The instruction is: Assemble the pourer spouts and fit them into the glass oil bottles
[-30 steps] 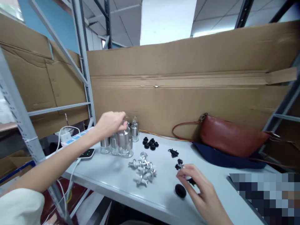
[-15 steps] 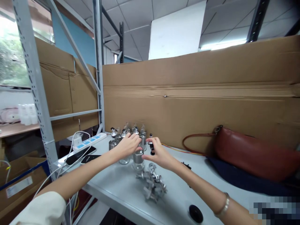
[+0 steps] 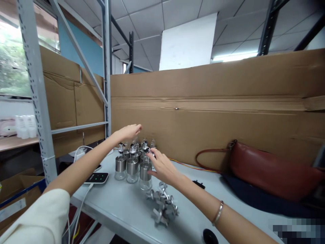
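Several glass jars with metal sleeves stand grouped on the grey table, among them a front right jar (image 3: 145, 176), a middle jar (image 3: 132, 169) and a left jar (image 3: 120, 167). My right hand (image 3: 164, 166) is beside the front right jar, thumb and forefinger apart, the thumb at its side. Small silver-and-black spout tops (image 3: 144, 146) show near my forefinger. Raised over the back of the group, my left hand (image 3: 130, 131) reaches right with its fingers bent slightly and nothing visible in them. A pile of silver metal parts (image 3: 164, 205) lies in front of the jars.
A phone-like device (image 3: 96, 178) with a white cable lies left of the jars. A brown leather bag (image 3: 266, 169) rests on dark blue cloth at the right. A black disc (image 3: 210, 236) and small black piece (image 3: 198, 184) are on the table. Cardboard (image 3: 215, 125) walls the back.
My left hand has left the front jar and risen up and left, over the back bottles. My right hand has shifted slightly left, staying by the jar. The view has also moved a little.
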Demonstrator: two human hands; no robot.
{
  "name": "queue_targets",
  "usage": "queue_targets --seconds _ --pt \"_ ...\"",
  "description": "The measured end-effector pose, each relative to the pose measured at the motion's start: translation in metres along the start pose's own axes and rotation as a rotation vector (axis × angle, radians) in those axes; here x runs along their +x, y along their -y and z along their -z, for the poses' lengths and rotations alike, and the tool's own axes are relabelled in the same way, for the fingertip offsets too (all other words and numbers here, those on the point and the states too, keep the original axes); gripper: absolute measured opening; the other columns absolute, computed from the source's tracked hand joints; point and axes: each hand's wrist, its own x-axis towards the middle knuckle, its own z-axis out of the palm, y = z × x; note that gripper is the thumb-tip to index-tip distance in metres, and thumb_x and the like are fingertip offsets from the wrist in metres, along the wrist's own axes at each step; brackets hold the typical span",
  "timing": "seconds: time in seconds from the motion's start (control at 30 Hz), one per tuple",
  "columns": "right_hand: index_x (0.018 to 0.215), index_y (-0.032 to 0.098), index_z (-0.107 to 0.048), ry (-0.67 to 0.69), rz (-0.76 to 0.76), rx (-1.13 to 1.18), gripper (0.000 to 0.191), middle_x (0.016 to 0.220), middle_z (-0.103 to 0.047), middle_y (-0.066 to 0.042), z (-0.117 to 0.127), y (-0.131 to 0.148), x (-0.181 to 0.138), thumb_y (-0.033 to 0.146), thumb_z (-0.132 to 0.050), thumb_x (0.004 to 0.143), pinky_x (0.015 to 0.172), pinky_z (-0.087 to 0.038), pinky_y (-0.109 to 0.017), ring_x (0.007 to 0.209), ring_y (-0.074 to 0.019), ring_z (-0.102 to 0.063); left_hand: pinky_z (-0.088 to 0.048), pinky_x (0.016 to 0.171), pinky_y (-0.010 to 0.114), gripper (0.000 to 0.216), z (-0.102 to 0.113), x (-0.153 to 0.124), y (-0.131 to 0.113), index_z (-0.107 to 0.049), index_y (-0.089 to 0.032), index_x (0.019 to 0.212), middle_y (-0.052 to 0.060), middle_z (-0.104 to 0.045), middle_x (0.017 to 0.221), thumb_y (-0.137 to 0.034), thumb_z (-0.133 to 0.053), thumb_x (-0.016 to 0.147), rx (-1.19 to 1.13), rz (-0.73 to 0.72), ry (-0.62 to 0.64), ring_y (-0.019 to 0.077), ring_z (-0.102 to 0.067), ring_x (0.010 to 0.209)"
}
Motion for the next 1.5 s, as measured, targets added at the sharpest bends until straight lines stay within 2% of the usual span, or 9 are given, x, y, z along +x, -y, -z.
queue_targets --seconds 0.1,0.23,0.4,0.57,0.93,1.03,1.1,1.27,1.5 --pt "0.122 0.016 -0.041 0.075 -0.017 0.064 0.060 0.131 -0.042 -0.019 -0.006 0.000 0.004 0.024 -0.074 0.073 0.085 -0.051 -0.043 0.110 -0.0319 -0.056 -0.048 0.083 0.034 0.034 -0.006 0.030 0.013 -0.056 -0.017 0.115 0.010 -0.065 0.109 -0.026 -0.060 0.082 -0.006 0.029 0.261 0.0223 -0.063 0.096" --pt "0.121 0.017 -0.041 0.129 -0.042 0.102 0.054 0.125 -0.046 -0.016 -0.008 0.002 0.010 0.014 -0.069 0.075 0.080 -0.054 -0.040 0.104 -0.0298 -0.061 -0.054 0.073 0.034 0.028 -0.032 0.048 0.010 -0.058 -0.014 0.110 0.007 -0.065 0.101 -0.030 -0.058 0.087 -0.051 0.028 0.538 0.0159 -0.064 0.083" --pt "0.117 0.017 -0.044 0.150 -0.082 0.049 0.048 0.123 -0.048 -0.016 -0.003 0.010 0.012 0.012 -0.068 0.075 0.079 -0.053 -0.041 0.100 -0.0317 -0.063 -0.054 0.075 0.035 0.025 -0.050 0.050 0.003 -0.060 -0.012 0.103 0.006 -0.063 0.101 -0.031 -0.056 0.088 -0.063 -0.029 0.612 0.0170 -0.062 0.087" --pt "0.115 0.018 -0.044 0.098 -0.095 0.049 0.046 0.121 -0.048 -0.016 -0.009 0.013 0.011 0.012 -0.067 0.075 0.077 -0.054 -0.041 0.099 -0.0305 -0.063 -0.053 0.078 0.036 0.024 -0.039 0.047 0.011 -0.061 -0.012 0.098 0.005 -0.064 0.098 -0.032 -0.056 0.088 -0.022 -0.045 0.385 0.0165 -0.062 0.087" --pt "0.107 0.016 -0.046 0.053 -0.142 -0.041 0.043 0.109 -0.052 -0.015 -0.019 0.014 0.014 0.035 -0.069 0.077 0.070 -0.054 -0.040 0.092 -0.0293 -0.063 -0.042 0.087 0.036 0.039 0.042 -0.003 0.031 -0.052 -0.009 0.111 0.018 -0.056 0.116 -0.027 -0.022 0.095 0.063 -0.006 -0.487 0.0260 -0.053 0.110" --pt "0.106 0.016 -0.047 0.083 -0.109 -0.103 0.046 0.110 -0.053 -0.015 -0.016 0.016 0.017 0.037 -0.072 0.074 0.072 -0.053 -0.039 0.092 -0.0286 -0.063 -0.042 0.077 0.033 0.033 0.059 -0.025 0.021 -0.057 -0.012 0.097 0.013 -0.063 0.099 -0.027 -0.028 0.092 0.135 -0.008 -0.705 0.0245 -0.058 0.096" --pt "0.105 0.015 -0.049 0.123 -0.101 -0.155 0.049 0.108 -0.055 -0.014 -0.011 0.017 0.020 0.040 -0.074 0.072 0.070 -0.053 -0.037 0.088 -0.0279 -0.064 -0.041 0.070 0.029 0.031 0.062 -0.040 0.013 -0.058 -0.014 0.087 0.009 -0.065 0.087 -0.029 -0.032 0.090 0.174 -0.051 -0.740 0.0216 -0.061 0.084" --pt "0.106 0.014 -0.052 0.250 -0.080 -0.280 0.050 0.112 -0.056 -0.013 0.005 0.019 0.029 0.040 -0.075 0.070 0.064 -0.054 -0.032 0.079 -0.0250 -0.067 -0.034 0.054 0.025 0.031 0.030 -0.075 -0.005 -0.056 -0.015 0.077 0.005 -0.063 0.072 -0.029 -0.032 0.090 0.247 -0.222 -0.633 0.0151 -0.058 0.062" --pt "0.107 0.014 -0.054 0.290 -0.068 -0.328 0.047 0.112 -0.057 -0.013 0.010 0.023 0.039 0.038 -0.074 0.072 0.066 -0.053 -0.031 0.077 -0.0237 -0.068 -0.034 0.050 0.023 0.030 -0.050 -0.091 0.001 -0.052 -0.016 0.072 0.000 -0.057 0.061 -0.023 -0.033 0.093 0.309 -0.502 -0.738 0.0118 -0.054 0.054"
